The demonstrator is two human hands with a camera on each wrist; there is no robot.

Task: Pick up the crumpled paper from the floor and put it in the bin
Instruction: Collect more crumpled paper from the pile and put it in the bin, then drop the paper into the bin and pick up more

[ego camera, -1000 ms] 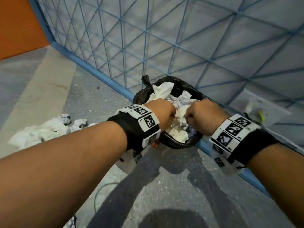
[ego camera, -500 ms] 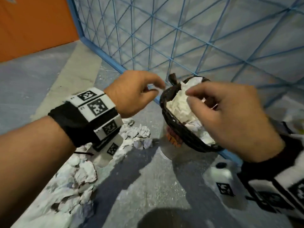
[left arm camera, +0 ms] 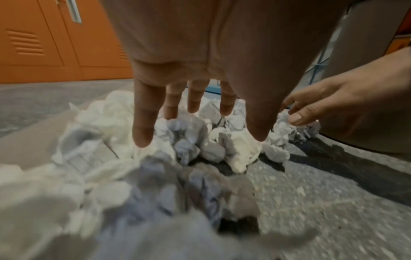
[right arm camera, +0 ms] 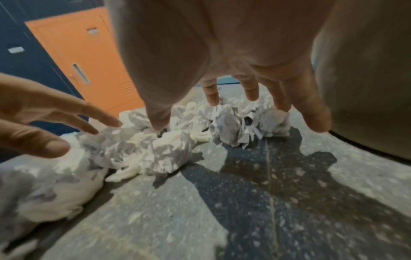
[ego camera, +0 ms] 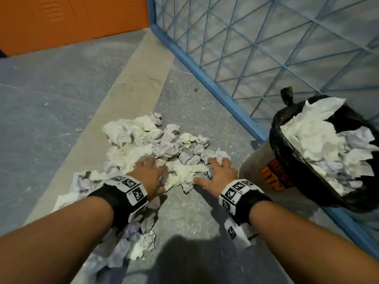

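Note:
A heap of crumpled white and grey paper point(ego camera: 155, 146) lies on the concrete floor. My left hand point(ego camera: 150, 169) hovers over the heap's near left side with fingers spread. My right hand point(ego camera: 218, 171) does the same at the near right side, its fingertips on a paper ball point(ego camera: 220, 155). Neither hand grips anything. In the left wrist view the left hand point(left arm camera: 195, 112) has straight fingers just above the paper point(left arm camera: 191, 146). The right wrist view shows the right hand point(right arm camera: 240, 109) spread over the paper point(right arm camera: 233, 126). The bin point(ego camera: 274, 140), lined in black, stands at the right, piled with paper.
A blue wire-mesh panel point(ego camera: 246, 48) runs diagonally behind the bin and the heap. Orange lockers point(ego camera: 71, 17) line the far wall. More crumpled paper point(ego camera: 131, 242) lies under my left forearm. A beige strip point(ego camera: 127, 89) crosses the grey floor.
Both hands left the bin, where they were pressing paper down, and came down to the left onto the heap on the floor. Their fingers have spread out.

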